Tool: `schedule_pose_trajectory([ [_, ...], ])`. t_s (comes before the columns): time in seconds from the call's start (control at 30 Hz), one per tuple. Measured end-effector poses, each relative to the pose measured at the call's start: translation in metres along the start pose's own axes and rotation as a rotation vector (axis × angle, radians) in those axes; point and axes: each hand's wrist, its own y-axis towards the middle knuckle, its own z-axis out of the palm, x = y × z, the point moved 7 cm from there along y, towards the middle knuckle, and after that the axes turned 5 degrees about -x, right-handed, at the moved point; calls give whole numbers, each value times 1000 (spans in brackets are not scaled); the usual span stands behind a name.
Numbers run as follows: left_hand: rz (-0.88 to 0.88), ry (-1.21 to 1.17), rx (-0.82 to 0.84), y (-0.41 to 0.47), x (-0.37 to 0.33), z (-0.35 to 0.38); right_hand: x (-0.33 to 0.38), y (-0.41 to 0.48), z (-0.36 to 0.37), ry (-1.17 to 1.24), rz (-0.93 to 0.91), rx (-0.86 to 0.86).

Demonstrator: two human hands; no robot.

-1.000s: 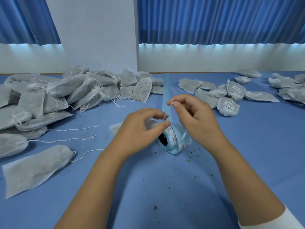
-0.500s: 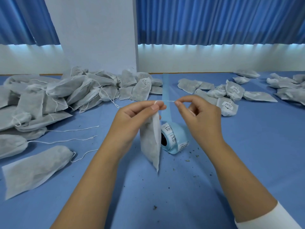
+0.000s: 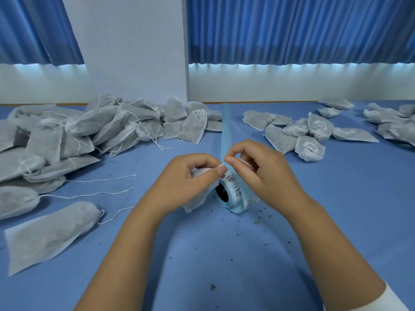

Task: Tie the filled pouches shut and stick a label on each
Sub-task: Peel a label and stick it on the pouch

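1. The left hand (image 3: 186, 182) holds a filled grey-white fabric pouch (image 3: 197, 204) just above the blue counter (image 3: 224, 254). Its fingers are curled round the pouch neck, with thumb and forefinger pinching the thin white drawstring (image 3: 221, 164).
2. The right hand (image 3: 265, 176) meets it, fingers curled, thumb and forefinger pinching the same drawstring.
3. Right behind both hands, partly hidden by them, lies a pale blue roll of printed labels (image 3: 233, 195). Its bare backing strip (image 3: 226, 126) runs away across the counter.
4. A heap of unlabelled grey pouches (image 3: 89, 135) with loose strings fills the left side, and one flat pouch (image 3: 51, 232) lies nearest.
5. A cluster of labelled pouches (image 3: 310, 138) lies to the right, well apart.
6. Dark crumbs (image 3: 258, 218) dot the counter near the roll.
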Motion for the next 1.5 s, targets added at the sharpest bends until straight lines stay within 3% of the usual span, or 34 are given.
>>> schedule_pose_trajectory([
  [0.23,-76,-194,93,-2,-2,12,-13,2,4,291,148,-9],
  [0.47,-164,-419,-4,2,4,15,-29,0,2,33,252,-98],
  [0.6,-189,-446,-105,5,10,9,-23,2,-6,343,334,-188],
  [0.77,-158,-453,-92,6,8,9,-8,1,7,615,327,6],
  [1.0,-139,-462,-86,6,7,10,-10,-1,14,789,369,65],
  [1.5,-122,-327,-109,7,12,11,-10,-3,21,750,439,203],
])
